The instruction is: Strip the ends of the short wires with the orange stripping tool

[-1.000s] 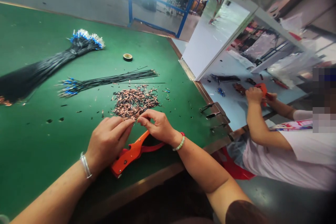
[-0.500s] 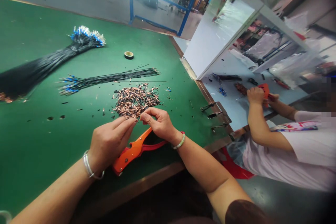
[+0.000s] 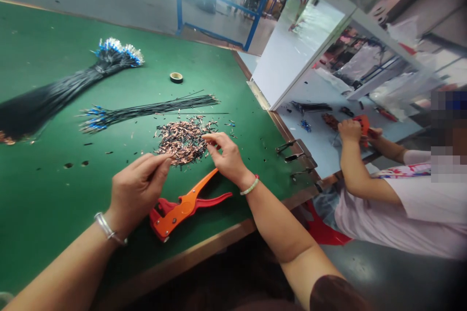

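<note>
My left hand (image 3: 140, 187) is closed in a pinch at the near left edge of a pile of wire scraps (image 3: 178, 138), black and copper-coloured. What its fingertips hold is too small to make out. At the pile's right edge, my right hand (image 3: 228, 158) has thumb and forefinger together, and anything between them cannot be told apart from the scraps. Below both hands, an orange and red wire stripper (image 3: 182, 209) lies on the green table (image 3: 91, 170), touched by neither palm. Just beyond the pile is a small bundle of black wires (image 3: 153, 107) with blue-and-metal ends.
A thick bundle of black wires (image 3: 62, 90) lies at the left. A roll of tape (image 3: 176, 77) sits farther back. Metal clips (image 3: 297, 155) are at the table's right edge. Beyond a white partition (image 3: 292, 53), a co-worker (image 3: 365, 175) handles an orange tool at another table.
My hands have moved apart: the left toward the left, the right up to the pile's right edge. More of the wire stripper now shows between them.
</note>
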`<move>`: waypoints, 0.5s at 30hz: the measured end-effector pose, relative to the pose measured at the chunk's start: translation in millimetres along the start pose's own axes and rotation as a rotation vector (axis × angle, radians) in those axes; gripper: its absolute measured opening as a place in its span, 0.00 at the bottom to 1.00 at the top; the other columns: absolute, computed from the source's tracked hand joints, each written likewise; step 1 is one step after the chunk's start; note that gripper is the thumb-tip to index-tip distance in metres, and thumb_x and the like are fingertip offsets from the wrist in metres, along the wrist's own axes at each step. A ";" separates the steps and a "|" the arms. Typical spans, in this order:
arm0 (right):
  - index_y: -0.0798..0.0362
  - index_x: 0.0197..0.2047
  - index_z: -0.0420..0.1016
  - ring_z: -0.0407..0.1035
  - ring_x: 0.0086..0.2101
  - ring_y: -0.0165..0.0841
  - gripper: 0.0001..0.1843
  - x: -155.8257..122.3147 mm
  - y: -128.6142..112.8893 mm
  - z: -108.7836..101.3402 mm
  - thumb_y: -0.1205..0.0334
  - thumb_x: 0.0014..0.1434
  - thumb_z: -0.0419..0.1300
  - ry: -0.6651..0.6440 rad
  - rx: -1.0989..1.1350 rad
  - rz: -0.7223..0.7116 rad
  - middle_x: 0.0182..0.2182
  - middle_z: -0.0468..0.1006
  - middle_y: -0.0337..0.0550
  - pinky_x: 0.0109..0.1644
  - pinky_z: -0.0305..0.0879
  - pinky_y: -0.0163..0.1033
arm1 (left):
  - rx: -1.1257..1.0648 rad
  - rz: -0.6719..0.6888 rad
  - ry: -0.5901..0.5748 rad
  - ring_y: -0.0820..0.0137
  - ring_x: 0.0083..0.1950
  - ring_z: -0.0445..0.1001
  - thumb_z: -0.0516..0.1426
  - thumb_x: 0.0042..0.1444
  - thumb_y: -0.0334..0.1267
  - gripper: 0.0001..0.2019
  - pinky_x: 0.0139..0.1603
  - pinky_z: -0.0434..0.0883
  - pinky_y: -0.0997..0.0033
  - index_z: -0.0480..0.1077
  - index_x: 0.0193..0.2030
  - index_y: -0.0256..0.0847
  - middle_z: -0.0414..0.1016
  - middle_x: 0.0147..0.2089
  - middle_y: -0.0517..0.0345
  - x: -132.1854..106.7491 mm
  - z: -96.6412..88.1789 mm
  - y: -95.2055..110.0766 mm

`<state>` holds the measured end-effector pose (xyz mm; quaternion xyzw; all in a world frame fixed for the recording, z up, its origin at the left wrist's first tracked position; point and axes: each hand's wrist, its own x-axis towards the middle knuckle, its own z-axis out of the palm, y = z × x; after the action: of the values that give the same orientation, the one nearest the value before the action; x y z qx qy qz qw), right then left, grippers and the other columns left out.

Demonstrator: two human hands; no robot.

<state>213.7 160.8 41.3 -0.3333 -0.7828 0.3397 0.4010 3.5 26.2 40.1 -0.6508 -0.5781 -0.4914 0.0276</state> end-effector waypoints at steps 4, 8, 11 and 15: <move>0.52 0.62 0.75 0.70 0.60 0.41 0.18 -9.9 -14.6 9.8 0.61 0.71 0.60 0.046 -0.165 -0.228 0.57 0.78 0.54 0.69 0.67 0.52 | -0.156 -0.087 0.054 0.70 0.43 0.79 0.64 0.65 0.37 0.08 0.48 0.77 0.68 0.81 0.49 0.52 0.79 0.45 0.61 4.4 -2.0 7.0; 0.53 0.60 0.75 0.73 0.58 0.38 0.18 -21.2 -34.0 19.9 0.55 0.71 0.62 -0.059 -0.041 -0.430 0.54 0.81 0.51 0.68 0.69 0.49 | -0.447 -0.250 -0.001 0.65 0.60 0.76 0.67 0.63 0.40 0.06 0.64 0.75 0.59 0.83 0.45 0.56 0.75 0.59 0.60 6.5 -3.9 26.0; 0.54 0.58 0.76 0.74 0.57 0.38 0.19 -28.0 -39.2 27.8 0.51 0.70 0.64 -0.180 0.094 -0.447 0.52 0.83 0.51 0.66 0.70 0.47 | -0.662 -0.347 -0.064 0.64 0.65 0.74 0.66 0.64 0.40 0.05 0.70 0.73 0.54 0.83 0.43 0.57 0.74 0.63 0.62 6.7 -0.8 40.2; 0.54 0.46 0.81 0.77 0.40 0.32 0.14 -24.8 -35.3 20.2 0.53 0.74 0.59 -0.172 0.232 -0.176 0.36 0.83 0.44 0.53 0.75 0.41 | -0.711 -0.419 0.020 0.64 0.65 0.74 0.67 0.62 0.39 0.05 0.71 0.72 0.54 0.84 0.43 0.55 0.77 0.60 0.60 8.0 2.7 48.9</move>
<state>198.9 116.4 50.5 -0.1845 -0.7959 0.4186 0.3967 42.1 17.5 70.1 -0.4830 -0.4920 -0.6619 -0.2942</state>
